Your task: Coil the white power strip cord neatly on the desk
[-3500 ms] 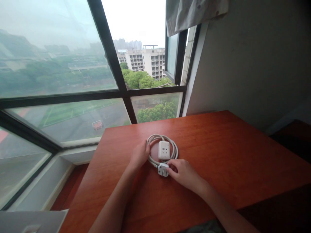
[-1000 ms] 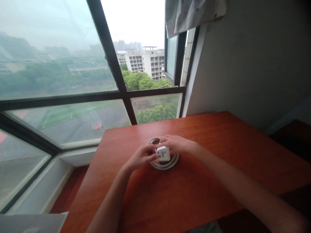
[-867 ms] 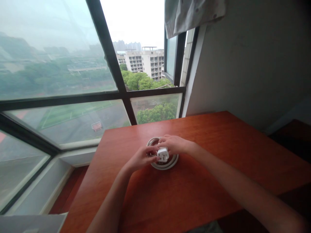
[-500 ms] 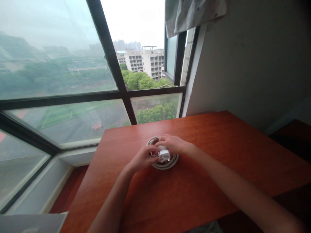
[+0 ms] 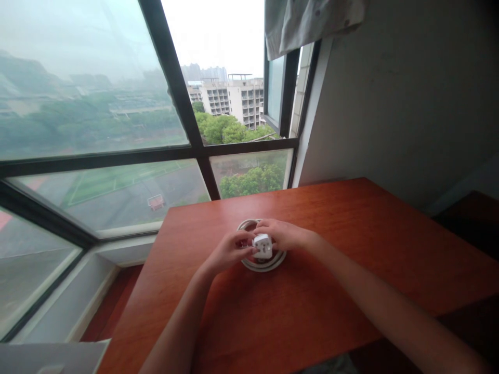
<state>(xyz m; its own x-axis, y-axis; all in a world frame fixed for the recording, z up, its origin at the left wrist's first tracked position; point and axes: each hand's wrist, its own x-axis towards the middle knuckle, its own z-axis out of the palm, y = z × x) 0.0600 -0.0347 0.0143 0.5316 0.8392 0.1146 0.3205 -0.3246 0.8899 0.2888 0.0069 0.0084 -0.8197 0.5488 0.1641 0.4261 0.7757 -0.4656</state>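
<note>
A white electrical plug (image 5: 262, 246) is between my two hands, its marked face towards me. I cannot tell whether the dark marks are pins or slots. My left hand (image 5: 231, 250) is closed on its left side, thumb below and fingers above. My right hand (image 5: 284, 235) grips it from the right and top, with several fingers hidden behind it. Around and under the plug lies a coil of white cable (image 5: 262, 269), resting on the reddish-brown table (image 5: 312, 296). My hands cover part of the coil.
Large dark-framed windows (image 5: 202, 151) stand beyond the table and to the left. A pale curtain (image 5: 307, 26) hangs above the open pane. On the right is a grey wall (image 5: 390, 104). The table's left edge drops to a red floor (image 5: 113, 298).
The plug has turned between my hands, so that its broad, marked face now points towards me. My right hand has shifted slightly down and right; the cable coil has barely moved.
</note>
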